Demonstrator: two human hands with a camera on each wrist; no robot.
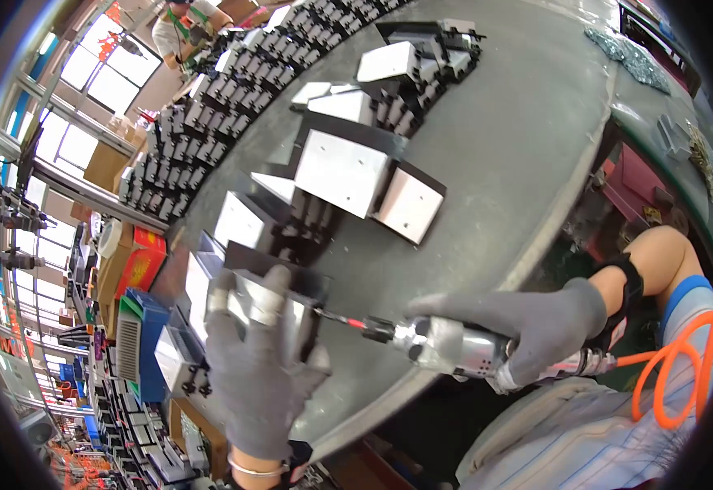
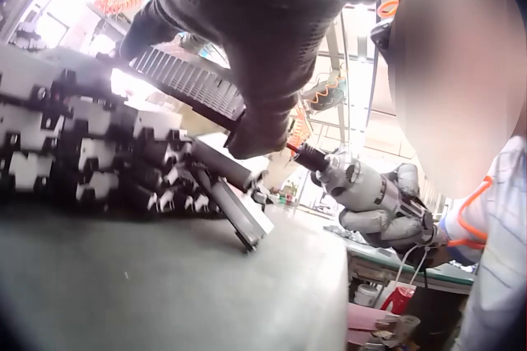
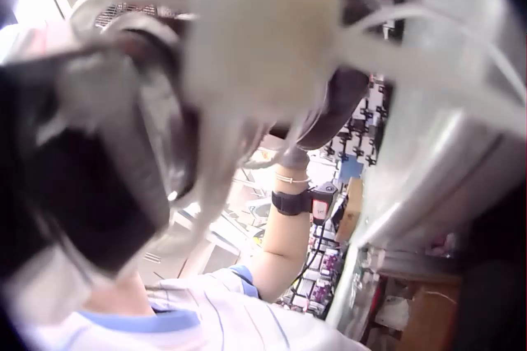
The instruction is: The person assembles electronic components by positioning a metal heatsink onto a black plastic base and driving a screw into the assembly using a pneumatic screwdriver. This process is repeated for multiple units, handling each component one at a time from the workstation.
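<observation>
My left hand [image 1: 257,359], in a grey glove, presses down on a metal bracket with a black frame [image 1: 279,294] at the near edge of the grey worktable [image 1: 495,163]. My gloved right hand [image 1: 536,322] grips a silver pneumatic screwdriver [image 1: 446,347]. Its red-collared bit [image 1: 348,321] touches the bracket's right side. In the left wrist view the left hand [image 2: 263,46] covers the finned part [image 2: 193,83], and the screwdriver [image 2: 370,199] points at it from the right. The right wrist view is blurred by the glove and tool [image 3: 247,55].
Several more silver and black brackets [image 1: 348,171] lie mid-table, and rows of them [image 1: 234,90] run along the far left. An orange coiled air hose [image 1: 683,359] trails from the tool. Boxes and bins [image 1: 140,327] stand left of the table. Another person [image 1: 189,24] works far off.
</observation>
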